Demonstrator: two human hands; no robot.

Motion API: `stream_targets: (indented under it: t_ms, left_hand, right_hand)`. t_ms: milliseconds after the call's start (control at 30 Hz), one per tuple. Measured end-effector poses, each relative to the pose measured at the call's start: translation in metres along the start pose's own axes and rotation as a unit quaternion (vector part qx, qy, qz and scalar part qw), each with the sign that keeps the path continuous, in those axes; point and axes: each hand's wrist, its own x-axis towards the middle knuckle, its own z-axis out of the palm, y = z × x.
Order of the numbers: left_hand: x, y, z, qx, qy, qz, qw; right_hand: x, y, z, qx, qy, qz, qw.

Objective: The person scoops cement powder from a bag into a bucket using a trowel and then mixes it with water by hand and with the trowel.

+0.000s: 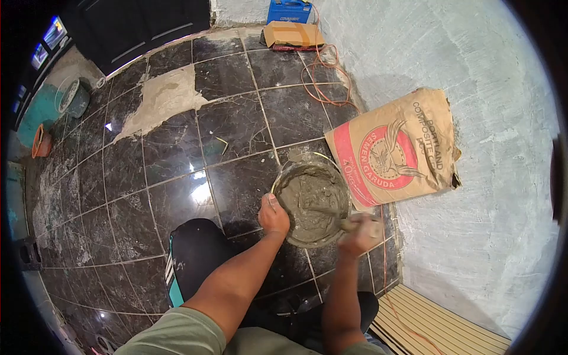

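A round bucket (339, 175) stands on the floor in front of me, with wet grey cement mortar (307, 192) inside. My left hand (274, 215) is closed around the bucket's left rim, thumb on top. At the right edge, my right hand (358, 235) is wrapped around the handle of a trowel (326, 209); the hand is smeared by motion. The trowel's blade lies in the mortar and is partly covered by it. A paper cement bag (408, 127) lies just right of the bucket, close to its rim.
The grey wall (473, 71) rises on the right. An orange cord (319, 89) loops across the floor near a cardboard box (294, 34) and a blue case (289, 10). Ribbed panels (432, 319) lie at lower right. Another bucket (76, 100) and an orange container (41, 142) stand far left.
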Motion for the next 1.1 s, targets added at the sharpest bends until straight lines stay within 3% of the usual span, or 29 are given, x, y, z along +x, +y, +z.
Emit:
stream_targets:
  t_ms: [100, 167, 233, 300, 333, 533, 633, 700, 767, 833, 867, 900, 967, 1033, 1067, 1100]
  left_hand:
    - [-0.002, 0.000, -0.002, 0.001, 0.003, -0.001, 1.000]
    - [-0.001, -0.001, -0.001, 0.002, 0.007, -0.002, 1.000]
    - [0.000, -0.004, 0.001, -0.002, 0.015, 0.007, 1.000]
    - [-0.002, -0.004, 0.002, -0.002, 0.017, 0.007, 1.000]
    - [-0.002, -0.003, 0.001, 0.000, 0.016, 0.005, 1.000]
    - [-0.002, -0.001, -0.003, -0.010, -0.001, 0.001, 1.000]
    - [0.003, 0.000, -0.001, -0.014, -0.001, 0.005, 1.000]
    - [-0.001, -0.005, -0.001, -0.011, 0.002, 0.001, 1.000]
    - [0.000, -0.001, -0.002, -0.010, 0.007, 0.002, 1.000]
    - [0.000, -0.004, -0.002, -0.007, 0.002, -0.007, 1.000]
    - [0.001, -0.004, -0.001, -0.007, -0.002, -0.009, 1.000]
    - [0.000, -0.004, -0.002, -0.009, -0.002, -0.010, 1.000]
    - [0.000, -0.003, -0.001, -0.015, -0.001, -0.015, 1.000]
    - [0.001, -0.002, 0.000, -0.022, 0.007, -0.016, 1.000]
    - [-0.001, -0.003, 0.000, -0.025, 0.011, -0.019, 0.999]
    - [-0.002, -0.004, -0.002, -0.027, 0.006, -0.024, 0.999]
  right_hand:
    - [0.030, -0.027, 0.008, 0.140, 0.073, 0.013, 0.987]
    - [0.046, 0.007, 0.019, -0.014, 0.084, -0.003, 0.996]
    - [0.037, 0.110, 0.014, -0.218, 0.058, -0.179, 0.958]
    - [0.006, 0.154, 0.028, -0.174, 0.114, -0.109, 0.972]
    - [-0.015, 0.136, 0.051, 0.006, 0.193, 0.132, 0.972]
    - [-0.035, 0.080, -0.003, 0.058, 0.179, 0.204, 0.961]
    - [-0.019, 0.060, -0.040, -0.116, 0.068, -0.051, 0.990]
    - [0.007, 0.017, -0.027, -0.212, 0.021, -0.256, 0.943]
    - [0.033, 0.025, 0.000, -0.171, 0.004, -0.272, 0.947]
    - [0.044, 0.047, 0.045, 0.008, 0.045, -0.028, 0.999]
    - [0.042, 0.047, 0.071, 0.101, 0.081, 0.121, 0.984]
    - [0.045, 0.108, 0.063, 0.014, 0.001, 0.056, 0.998]
    - [0.045, 0.160, 0.051, -0.058, -0.068, -0.001, 0.996]
    - [0.026, 0.137, 0.047, -0.029, -0.050, 0.024, 0.998]
    - [0.023, 0.136, 0.040, -0.071, -0.015, -0.032, 0.997]
    - [0.017, 0.130, 0.033, -0.093, 0.023, 0.001, 0.995]
